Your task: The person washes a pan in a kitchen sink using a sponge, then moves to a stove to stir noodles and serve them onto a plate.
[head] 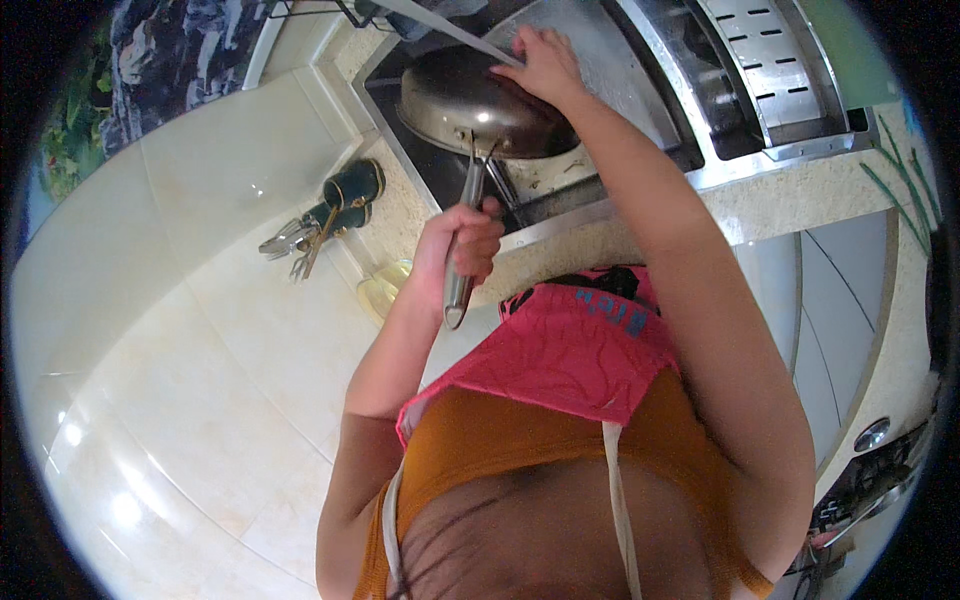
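Note:
A metal frying pan (487, 105) is held tilted over the sink basin (630, 82), its dark outer face turned up toward me. My left hand (469, 244) wraps around the pan's steel handle (459, 292), near the counter's front edge. Past the pan, my right hand (544, 64) has its thumb and fingers around the end of a pale, narrow bar, apparently a faucet spout (450, 30). What the right palm touches is hidden. Under the pan, food scraps (551, 176) lie in the sink, and a dark metal rod (502, 184) is partly covered by the handle.
A slotted steel tray (776, 64) sits over the sink's right side, with green stalks (904, 176) on the counter beyond. At left, a dark green utensil holder (352, 184) with cutlery is by the tiled wall. A yellowish clear container (382, 289) is near my left forearm.

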`<state>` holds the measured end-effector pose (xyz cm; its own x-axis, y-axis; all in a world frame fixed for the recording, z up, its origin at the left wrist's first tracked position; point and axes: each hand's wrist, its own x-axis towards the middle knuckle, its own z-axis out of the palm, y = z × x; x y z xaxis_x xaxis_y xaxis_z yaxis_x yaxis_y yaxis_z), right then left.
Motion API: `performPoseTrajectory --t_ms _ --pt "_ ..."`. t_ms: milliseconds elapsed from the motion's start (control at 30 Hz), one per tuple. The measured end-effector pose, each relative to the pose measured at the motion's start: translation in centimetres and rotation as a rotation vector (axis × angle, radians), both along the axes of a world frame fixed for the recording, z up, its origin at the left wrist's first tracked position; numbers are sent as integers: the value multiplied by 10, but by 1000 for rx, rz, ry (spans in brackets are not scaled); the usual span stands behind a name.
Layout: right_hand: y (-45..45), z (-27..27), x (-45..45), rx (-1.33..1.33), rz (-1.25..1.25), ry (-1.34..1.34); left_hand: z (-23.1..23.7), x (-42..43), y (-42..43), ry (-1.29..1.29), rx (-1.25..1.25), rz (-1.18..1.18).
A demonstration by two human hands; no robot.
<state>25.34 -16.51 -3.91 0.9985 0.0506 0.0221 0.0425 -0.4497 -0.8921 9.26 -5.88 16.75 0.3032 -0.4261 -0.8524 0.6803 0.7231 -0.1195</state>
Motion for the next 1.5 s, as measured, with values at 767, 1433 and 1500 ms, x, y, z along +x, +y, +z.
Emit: performPoseTrajectory --t_ms 767,1433,1500 --pt "18 -21 -110 248 53 300 7 -22 35 -15 433 -705" --pt "-28 -38 -99 1010 -124 1773 8 -25 35 -27 429 -606" --pt "-42 -26 -102 956 80 1819 8 -25 28 -67 500 -651"
